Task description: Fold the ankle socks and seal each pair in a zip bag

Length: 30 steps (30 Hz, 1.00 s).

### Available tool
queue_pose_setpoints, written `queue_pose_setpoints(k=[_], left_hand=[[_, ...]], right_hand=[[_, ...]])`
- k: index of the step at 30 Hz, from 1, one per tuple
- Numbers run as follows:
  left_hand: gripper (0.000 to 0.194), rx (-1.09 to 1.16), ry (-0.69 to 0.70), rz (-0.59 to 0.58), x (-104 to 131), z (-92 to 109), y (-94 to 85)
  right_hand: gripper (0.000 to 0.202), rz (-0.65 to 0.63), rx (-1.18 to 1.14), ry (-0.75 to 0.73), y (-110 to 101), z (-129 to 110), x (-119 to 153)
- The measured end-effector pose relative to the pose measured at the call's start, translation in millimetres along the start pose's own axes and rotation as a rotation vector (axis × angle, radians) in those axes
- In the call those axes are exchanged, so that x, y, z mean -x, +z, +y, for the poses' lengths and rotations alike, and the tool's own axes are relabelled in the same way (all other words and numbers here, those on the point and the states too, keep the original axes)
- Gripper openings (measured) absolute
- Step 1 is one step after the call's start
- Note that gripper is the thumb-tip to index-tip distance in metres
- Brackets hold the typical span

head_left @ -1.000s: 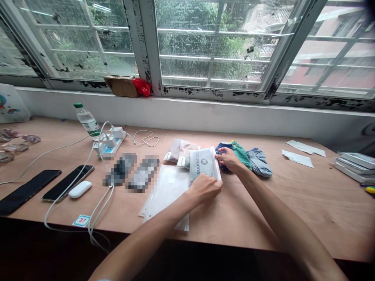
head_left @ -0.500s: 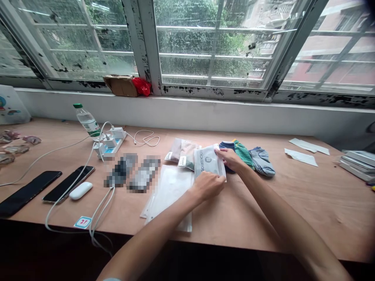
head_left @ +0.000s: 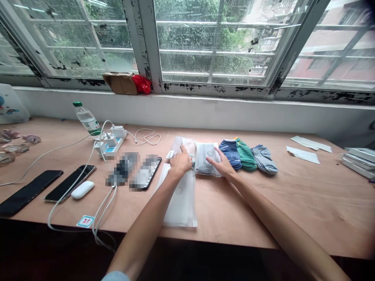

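Note:
A frosted bag with printed lettering (head_left: 205,158) lies on the table, something grey inside. My right hand (head_left: 223,163) rests on its right side with the fingers spread. Over the packed bags to the left (head_left: 187,144) is my left hand (head_left: 181,160), index finger stretched forward; whether it pinches anything is hidden. Flat frosted bags (head_left: 181,207) lie below my left hand. Right of the lettered bag sit folded socks: a blue pair (head_left: 230,153), a green pair (head_left: 246,156) and a grey-blue pair (head_left: 264,159).
Phones (head_left: 70,183), a white case (head_left: 83,189) and a power strip (head_left: 115,145) with cables occupy the left, near a bottle (head_left: 88,120). White paper strips (head_left: 303,155) and stacked packs (head_left: 359,162) lie at the right. A cardboard box (head_left: 121,83) stands on the sill.
My left hand has moved left from the lettered bag to the packed bags. That bag now lies flatter, with my right hand on its side. The flat bags have shifted slightly right.

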<state>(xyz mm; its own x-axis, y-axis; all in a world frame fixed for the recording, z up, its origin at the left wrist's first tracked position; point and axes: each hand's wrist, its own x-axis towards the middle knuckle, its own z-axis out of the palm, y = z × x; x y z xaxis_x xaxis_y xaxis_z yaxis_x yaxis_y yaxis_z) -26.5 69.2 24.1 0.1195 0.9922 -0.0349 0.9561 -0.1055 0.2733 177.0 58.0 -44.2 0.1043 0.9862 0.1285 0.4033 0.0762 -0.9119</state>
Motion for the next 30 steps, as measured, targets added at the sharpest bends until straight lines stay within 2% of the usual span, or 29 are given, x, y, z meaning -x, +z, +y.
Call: queue_pose_setpoints(k=[3, 6, 9, 12, 14, 18, 21, 24, 27, 30], left_hand=[[0.043, 0.058, 0.032, 0.0, -6.8, -3.5, 0.0], [0.038, 0.112, 0.089, 0.133, -12.5, -3.9, -0.9], [0.041, 0.111, 0.037, 0.206, -21.8, -9.3, -0.9], [0.057, 0.108, -0.079, 0.122, -33.0, -19.7, 4.5], [0.064, 0.128, -0.097, 0.068, -38.0, -25.0, 11.8], [0.065, 0.126, -0.098, 0.115, -38.2, -26.1, 26.3], [0.064, 0.125, -0.113, 0.123, -33.0, -20.5, 27.3], [0.062, 0.126, -0.11, 0.156, -24.3, -8.8, 21.1], [0.055, 0.065, 0.032, 0.356, -10.9, 10.7, 16.3], [0.048, 0.032, 0.209, 0.443, 4.9, 32.4, 17.6]], right_hand=[[0.101, -0.166, 0.322, -0.074, -3.4, 0.0, 7.9], [0.113, -0.31, 0.43, -0.168, -6.2, 4.8, 6.6], [0.095, -0.324, 0.44, -0.271, -4.4, 9.3, 1.6], [0.081, -0.296, 0.452, -0.326, 1.1, 11.3, -2.6], [0.077, -0.286, 0.48, -0.344, 5.0, 11.9, -5.6], [0.071, -0.296, 0.463, -0.372, 10.3, 14.0, -14.9], [0.066, -0.292, 0.418, -0.392, 11.3, 13.9, -20.6], [0.068, -0.289, 0.422, -0.426, 7.6, 8.3, -18.8], [0.068, -0.273, 0.483, -0.491, -5.6, -1.4, -9.7], [0.048, -0.186, 0.621, -0.504, -29.5, -6.6, 1.5]])
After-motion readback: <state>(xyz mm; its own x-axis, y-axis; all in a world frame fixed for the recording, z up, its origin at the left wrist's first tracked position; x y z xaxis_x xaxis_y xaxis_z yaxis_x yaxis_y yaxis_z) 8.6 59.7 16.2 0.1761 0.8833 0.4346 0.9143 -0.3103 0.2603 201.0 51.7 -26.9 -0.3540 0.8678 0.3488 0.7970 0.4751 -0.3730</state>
